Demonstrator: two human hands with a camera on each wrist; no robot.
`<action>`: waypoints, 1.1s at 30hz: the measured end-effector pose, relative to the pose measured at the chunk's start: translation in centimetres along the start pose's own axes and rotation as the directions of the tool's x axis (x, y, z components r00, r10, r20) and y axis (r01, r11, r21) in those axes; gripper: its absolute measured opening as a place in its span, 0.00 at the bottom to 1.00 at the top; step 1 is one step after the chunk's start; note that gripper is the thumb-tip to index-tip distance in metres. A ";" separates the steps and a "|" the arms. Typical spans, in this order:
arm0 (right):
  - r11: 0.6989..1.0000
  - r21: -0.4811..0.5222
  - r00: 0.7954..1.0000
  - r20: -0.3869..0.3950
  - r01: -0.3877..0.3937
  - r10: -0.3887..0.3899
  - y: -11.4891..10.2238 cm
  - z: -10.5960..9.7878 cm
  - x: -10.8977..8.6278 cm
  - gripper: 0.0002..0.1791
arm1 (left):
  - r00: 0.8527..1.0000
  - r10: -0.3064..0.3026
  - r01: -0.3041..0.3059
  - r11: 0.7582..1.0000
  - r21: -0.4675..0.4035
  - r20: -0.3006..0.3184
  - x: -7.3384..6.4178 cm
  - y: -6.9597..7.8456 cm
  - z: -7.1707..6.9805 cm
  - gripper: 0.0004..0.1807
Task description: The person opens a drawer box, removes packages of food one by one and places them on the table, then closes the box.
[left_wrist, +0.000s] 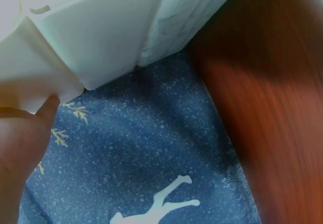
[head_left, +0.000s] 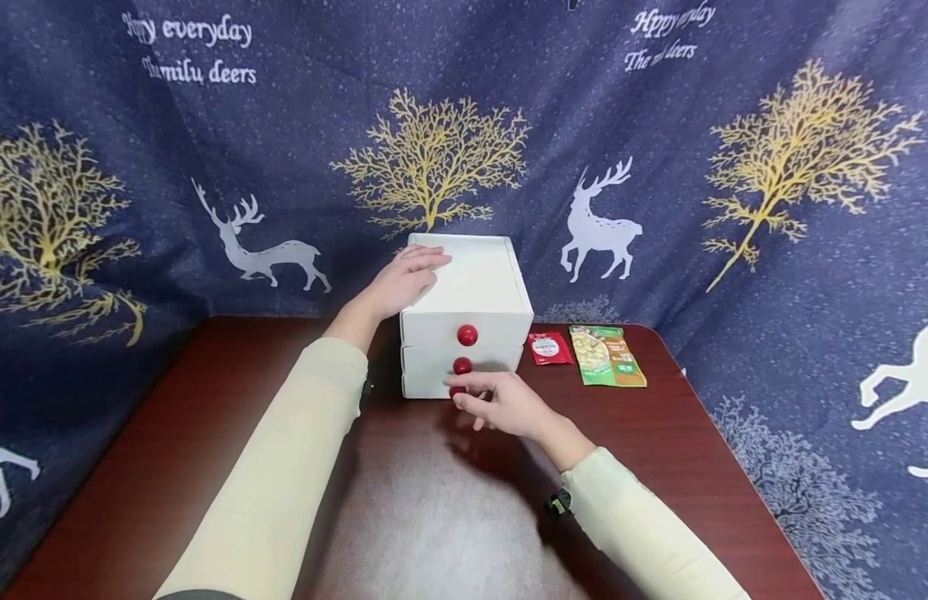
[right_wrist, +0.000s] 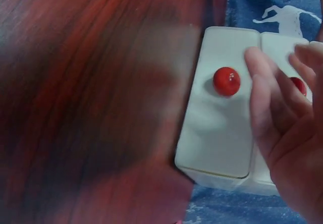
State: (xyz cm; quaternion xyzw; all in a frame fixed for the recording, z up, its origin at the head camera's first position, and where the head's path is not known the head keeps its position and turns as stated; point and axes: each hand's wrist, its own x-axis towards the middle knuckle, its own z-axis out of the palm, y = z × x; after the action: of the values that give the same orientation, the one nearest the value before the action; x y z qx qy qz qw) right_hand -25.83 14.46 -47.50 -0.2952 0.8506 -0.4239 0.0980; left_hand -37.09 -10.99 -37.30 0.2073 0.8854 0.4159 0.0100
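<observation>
A small white cabinet (head_left: 484, 279) of three stacked drawers stands on the table, each drawer front bearing a round red knob. My left hand (head_left: 407, 279) rests on the left edge of its top, fingers spread over the surface; in the left wrist view the thumb lies against the white side. In front of the lower drawers is my right hand (head_left: 501, 402), fingers extended and holding nothing. Its fingertips are close by the bottom knob (right_wrist: 226, 81), which shows whole in the right wrist view. The middle knob (right_wrist: 298, 86) is partly hidden behind the fingers. Above them sits the top knob (head_left: 467, 335).
Right of the cabinet lie a small red packet (head_left: 550, 348) and a larger green and orange food pouch (head_left: 608, 356). A dark blue cloth (head_left: 464, 50) with deer and trees hangs behind the brown table (head_left: 231, 433).
</observation>
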 end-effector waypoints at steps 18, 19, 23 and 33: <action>0.994 -0.089 0.995 0.066 -0.069 0.075 3.1 1.4 1.4 0.24 | 1.000 -0.018 0.018 1.000 0.014 0.004 0.4 0.0 0.0 0.29; 0.994 -0.081 0.995 0.071 -0.068 0.073 3.1 1.5 1.5 0.24 | 1.000 -0.017 0.017 1.000 0.015 0.003 0.4 0.0 0.0 0.29; 0.994 -0.094 0.996 0.064 -0.050 0.056 3.0 2.0 2.0 0.22 | 1.000 -0.012 0.012 1.000 0.016 0.002 0.5 0.0 0.0 0.28; 0.956 -0.293 1.000 -0.025 -0.022 0.016 3.0 2.4 2.0 0.14 | 1.000 -0.010 0.010 1.000 0.012 0.005 0.2 0.1 -0.1 0.28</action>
State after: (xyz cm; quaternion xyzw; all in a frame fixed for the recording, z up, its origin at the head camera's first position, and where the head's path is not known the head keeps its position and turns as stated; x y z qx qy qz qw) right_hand -27.64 13.07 -51.15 -0.2934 0.9079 -0.2955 0.0476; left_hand -37.28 -10.92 -37.08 0.2039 0.8890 0.4099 0.0130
